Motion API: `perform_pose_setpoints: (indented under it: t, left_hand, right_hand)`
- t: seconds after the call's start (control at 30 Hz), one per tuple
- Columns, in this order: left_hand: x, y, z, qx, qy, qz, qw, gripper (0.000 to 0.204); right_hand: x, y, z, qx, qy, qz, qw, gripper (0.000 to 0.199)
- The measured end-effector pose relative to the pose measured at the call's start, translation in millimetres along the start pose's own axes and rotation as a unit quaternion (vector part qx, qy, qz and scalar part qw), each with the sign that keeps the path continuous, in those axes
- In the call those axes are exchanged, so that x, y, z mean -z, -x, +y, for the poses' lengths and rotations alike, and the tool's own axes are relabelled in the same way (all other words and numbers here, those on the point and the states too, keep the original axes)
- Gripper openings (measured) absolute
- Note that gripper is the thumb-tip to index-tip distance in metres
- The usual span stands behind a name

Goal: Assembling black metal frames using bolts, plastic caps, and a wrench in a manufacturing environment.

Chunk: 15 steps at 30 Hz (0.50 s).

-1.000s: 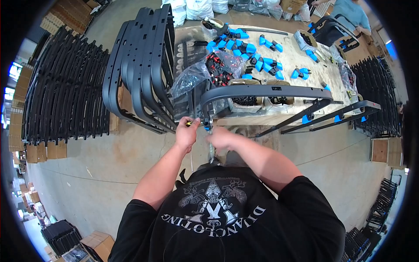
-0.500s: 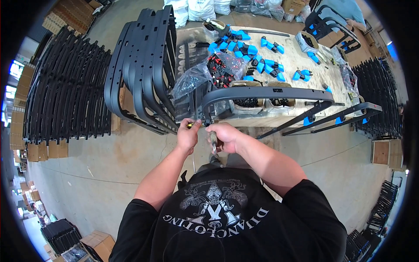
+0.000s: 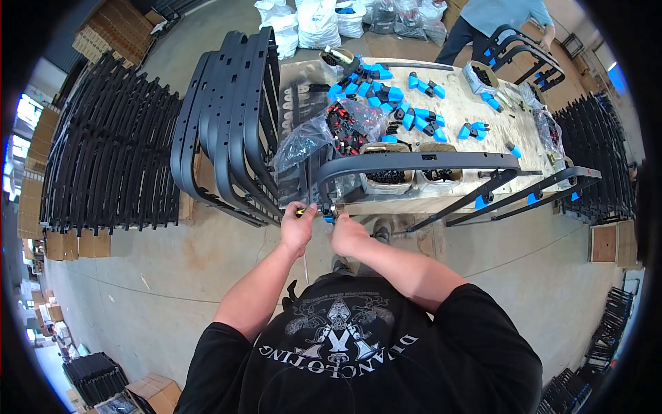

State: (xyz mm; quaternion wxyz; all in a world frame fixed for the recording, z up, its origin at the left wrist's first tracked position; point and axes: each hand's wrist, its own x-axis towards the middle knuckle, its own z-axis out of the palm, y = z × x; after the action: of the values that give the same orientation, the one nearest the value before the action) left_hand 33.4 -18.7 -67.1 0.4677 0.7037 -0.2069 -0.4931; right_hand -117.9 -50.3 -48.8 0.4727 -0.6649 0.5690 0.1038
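Observation:
A black bent metal frame lies along the near edge of the table, its rounded corner towards my hands. At the frame's near left end sits a small blue and black fitting. My left hand is closed just left of that end, around a tool with a yellow and black handle; its working end is hard to see. My right hand is closed at the right side of the fitting, fingers pointing to it. What the right fingers hold is hidden behind the hand.
On the wooden table lie blue and black fittings, a plastic bag of red and black parts and tubs of small black parts. Black frames stand at left. A co-worker handles frames at far right.
My right hand has turned and moved slightly lower; the brownish tool seen in it before is out of sight. The blue fitting now shows at the frame end. The co-worker has come further into view.

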Motion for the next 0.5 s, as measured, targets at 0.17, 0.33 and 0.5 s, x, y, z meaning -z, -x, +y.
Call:
perform_pose_setpoints:
  t: [0.17,0.33,0.5]
  left_hand:
    - [-3,-12,-2,-0.05,0.004,-0.022,0.998,0.022]
    - [5,-10,-6,-0.021,-0.003,0.002,1.0,0.02]
    - [-4,-1,1,-0.047,0.008,0.001,0.999,0.02]
  right_hand:
    - [37,9,-6,-0.107,-0.475,-0.225,0.844,0.034]
    - [-4,-1,-2,0.037,-0.101,0.007,0.994,0.032]
    - [33,22,-1,-0.02,-0.398,-0.201,0.895,0.034]
